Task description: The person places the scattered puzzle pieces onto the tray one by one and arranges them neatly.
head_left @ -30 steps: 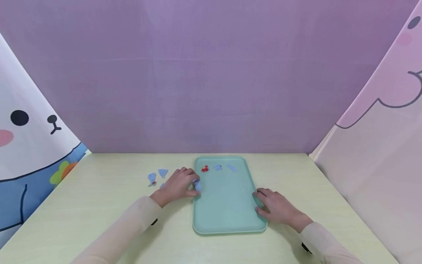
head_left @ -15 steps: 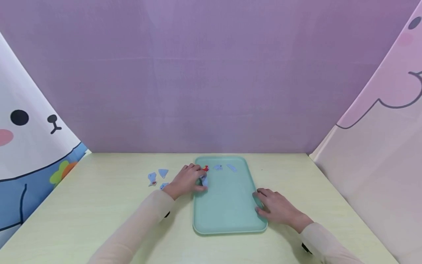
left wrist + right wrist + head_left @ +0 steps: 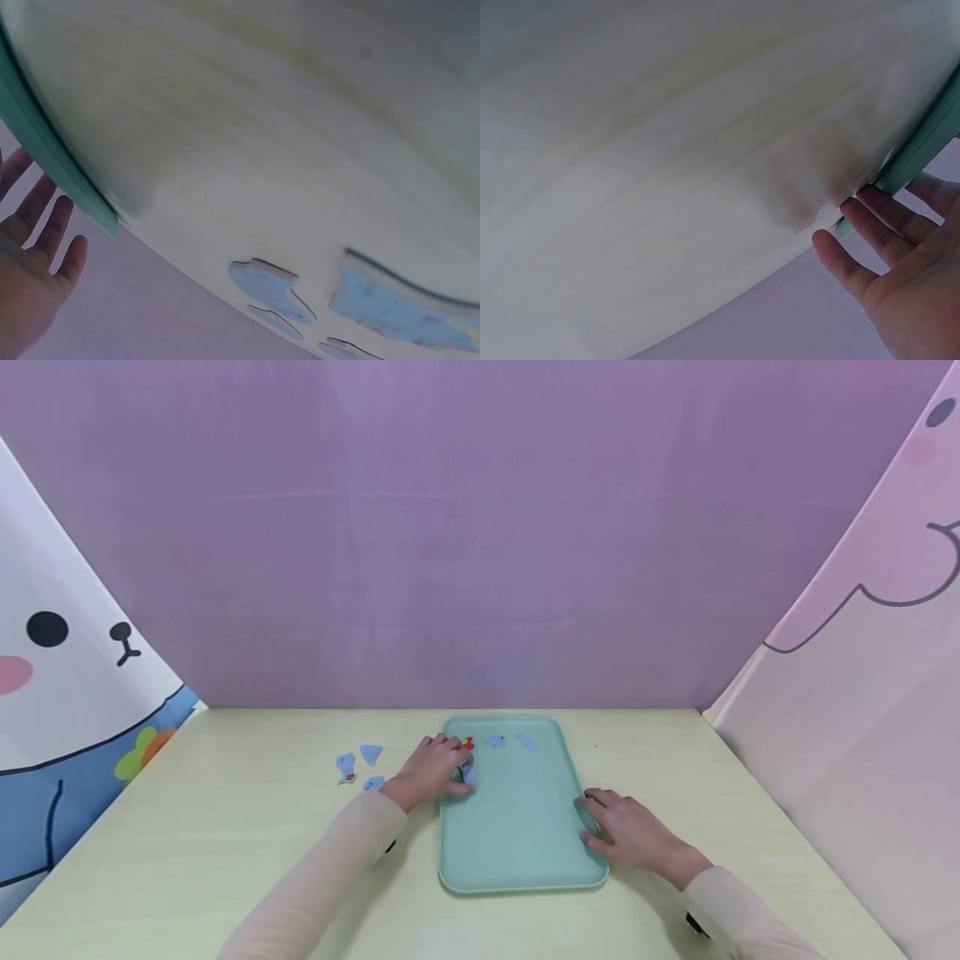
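My left hand is over the left side of a mint-green tray. Between its thumb and fingers it holds a light blue puzzle piece, partly hidden by the fingers, low over the tray floor. Just behind that hand lies a red puzzle piece, half covered. Two more blue puzzle pieces, one pale with markings and one slanted strip, lie in a row along the tray's far end. My right hand rests at the tray's right rim, its fingers loosely extended against the edge, also in the right wrist view.
Left of the tray, loose blue puzzle pieces lie on the pale wooden table: a triangular piece, a piece with a red spot and one beside my left wrist. A purple backdrop stands behind the table.
My left hand has moved right, from the tray's left edge to over its floor, carrying the blue puzzle piece; it shifts only slightly in the last half second. The right hand stays at the rim.
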A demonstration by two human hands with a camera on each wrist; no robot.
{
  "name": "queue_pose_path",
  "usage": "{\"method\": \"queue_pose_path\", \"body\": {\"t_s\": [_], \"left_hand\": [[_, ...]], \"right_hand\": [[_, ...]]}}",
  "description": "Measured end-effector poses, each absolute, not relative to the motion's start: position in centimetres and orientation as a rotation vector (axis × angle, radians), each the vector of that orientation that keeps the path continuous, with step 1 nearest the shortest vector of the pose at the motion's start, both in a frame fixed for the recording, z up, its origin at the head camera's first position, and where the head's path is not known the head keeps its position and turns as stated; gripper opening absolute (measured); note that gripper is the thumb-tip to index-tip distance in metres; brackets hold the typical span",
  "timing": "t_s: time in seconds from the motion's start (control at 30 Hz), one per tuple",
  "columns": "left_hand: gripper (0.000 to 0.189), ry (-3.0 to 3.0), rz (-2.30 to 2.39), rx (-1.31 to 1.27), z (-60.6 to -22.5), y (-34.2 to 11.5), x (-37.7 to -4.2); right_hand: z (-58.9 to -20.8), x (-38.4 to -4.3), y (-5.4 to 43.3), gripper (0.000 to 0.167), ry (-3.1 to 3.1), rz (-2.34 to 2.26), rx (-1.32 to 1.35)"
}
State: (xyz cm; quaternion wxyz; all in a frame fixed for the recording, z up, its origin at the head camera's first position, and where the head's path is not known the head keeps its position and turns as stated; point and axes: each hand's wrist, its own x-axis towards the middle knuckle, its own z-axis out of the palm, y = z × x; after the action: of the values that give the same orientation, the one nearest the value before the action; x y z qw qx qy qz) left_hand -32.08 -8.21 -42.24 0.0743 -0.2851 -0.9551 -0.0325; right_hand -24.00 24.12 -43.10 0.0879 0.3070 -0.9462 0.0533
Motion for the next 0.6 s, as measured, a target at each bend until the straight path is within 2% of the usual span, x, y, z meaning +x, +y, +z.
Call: {"method": "queue_pose_path", "body": {"t_s": [0.6], "left_hand": [[0.049, -2.848, -0.137, -0.849, -42.72, -8.55, -32.08]], "right_hand": [[-42.99, -24.02, 24.09, 0.044, -2.818, 0.156, 0.91]]}}
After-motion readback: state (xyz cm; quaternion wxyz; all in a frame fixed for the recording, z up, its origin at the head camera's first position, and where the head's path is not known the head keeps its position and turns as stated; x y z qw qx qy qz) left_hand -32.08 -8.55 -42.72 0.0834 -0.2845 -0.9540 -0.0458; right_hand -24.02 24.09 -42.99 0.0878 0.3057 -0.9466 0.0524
